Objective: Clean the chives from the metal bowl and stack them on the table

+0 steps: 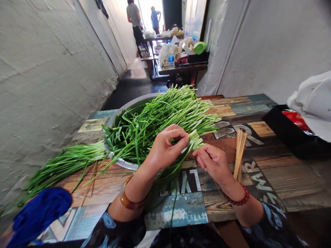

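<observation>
My left fingers (pixel 178 133) grip green bunch (pixel 194 142); my right fingers (pixel 204 155), closed, pinch its pale ends above tabletop (pixel 287 175).

From here, the tabletop (pixel 281 175) lies open at right near; the upright stick bundle (pixel 240 151) blocks right of centre, the heaped metal basin (pixel 124 164) far left.

bright backlit doorway, dim floor, stretched edges
</observation>
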`<state>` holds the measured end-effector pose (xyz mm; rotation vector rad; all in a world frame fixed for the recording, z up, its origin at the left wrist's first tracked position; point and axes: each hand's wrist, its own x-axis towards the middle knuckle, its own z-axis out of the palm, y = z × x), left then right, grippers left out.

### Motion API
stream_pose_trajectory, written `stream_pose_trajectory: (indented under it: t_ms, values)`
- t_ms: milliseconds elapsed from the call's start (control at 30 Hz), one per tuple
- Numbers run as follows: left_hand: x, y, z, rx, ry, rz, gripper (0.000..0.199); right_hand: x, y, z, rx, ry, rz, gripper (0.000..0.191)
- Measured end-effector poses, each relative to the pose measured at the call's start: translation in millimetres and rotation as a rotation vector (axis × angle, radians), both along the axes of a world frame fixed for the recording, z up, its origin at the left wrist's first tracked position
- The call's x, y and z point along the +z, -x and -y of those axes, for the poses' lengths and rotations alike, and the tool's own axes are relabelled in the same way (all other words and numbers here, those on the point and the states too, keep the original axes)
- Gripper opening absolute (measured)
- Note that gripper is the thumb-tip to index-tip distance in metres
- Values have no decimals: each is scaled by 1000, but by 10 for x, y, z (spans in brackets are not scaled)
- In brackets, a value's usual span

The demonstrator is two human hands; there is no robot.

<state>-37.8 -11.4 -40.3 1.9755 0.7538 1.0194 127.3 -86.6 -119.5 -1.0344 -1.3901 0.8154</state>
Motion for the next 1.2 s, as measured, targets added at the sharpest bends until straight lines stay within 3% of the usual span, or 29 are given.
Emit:
stream_pose_trajectory:
  t_ms: [233, 433, 600, 767, 900, 1033, 1200]
  values:
    - [21, 1, 10, -84, 203, 49, 20, 9, -39, -27, 34, 8, 20, 28]
    - [31, -23, 39, -10, 190, 96, 17, 72, -42, -35, -39, 57, 30, 19]
    - [8, -25, 50, -43, 394, 112, 25, 87, -54, -18, -123, -3, 48, 19]
    - [24, -22, 31, -92, 351, -25, 34, 68, -88, -24, -110, -13, 69, 21]
    - [23, -25, 40, -75, 460, -75, 33, 34, -115, -38, -89, 8, 79, 27]
    - [37, 5, 10, 17, 433, -65, 35, 18, -131, -65, -135, -81, 163, 21]
    - [98, 6, -10, -46, 438, -43, 31, 22, -132, -80, -182, -158, 188, 24]
